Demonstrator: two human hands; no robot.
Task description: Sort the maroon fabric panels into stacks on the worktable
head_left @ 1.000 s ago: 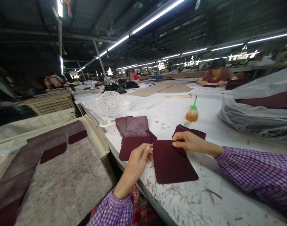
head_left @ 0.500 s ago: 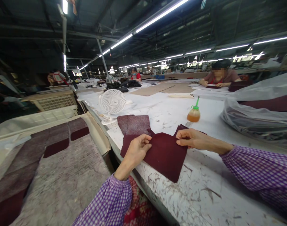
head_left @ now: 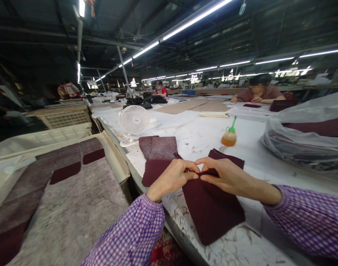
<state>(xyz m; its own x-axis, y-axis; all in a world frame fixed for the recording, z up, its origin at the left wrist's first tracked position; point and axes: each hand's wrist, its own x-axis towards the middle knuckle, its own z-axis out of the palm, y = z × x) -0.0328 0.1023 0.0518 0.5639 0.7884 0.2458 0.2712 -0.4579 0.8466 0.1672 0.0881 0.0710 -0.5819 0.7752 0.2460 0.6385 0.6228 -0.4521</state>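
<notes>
A dark maroon fabric piece (head_left: 213,208) lies on the white work table (head_left: 252,236) in front of me, hanging a little over the near edge. My left hand (head_left: 176,177) and my right hand (head_left: 226,175) meet at its top edge, fingertips together, both pinching the cloth. Behind my hands another maroon piece (head_left: 226,157) shows. To the left sits a small stack of maroon pieces (head_left: 157,155), some with a greyish face up.
A white desk fan (head_left: 134,120) and an orange squeeze bottle with a green nozzle (head_left: 229,136) stand on the table. A plastic bag of fabric (head_left: 310,136) lies at the right. A cart of fabric pieces (head_left: 60,184) sits at the left. Other people work at the far tables.
The maroon piece was lifted and swung leftward, then came back down flat. My hands moved from its two top corners to meet at the middle of its top edge.
</notes>
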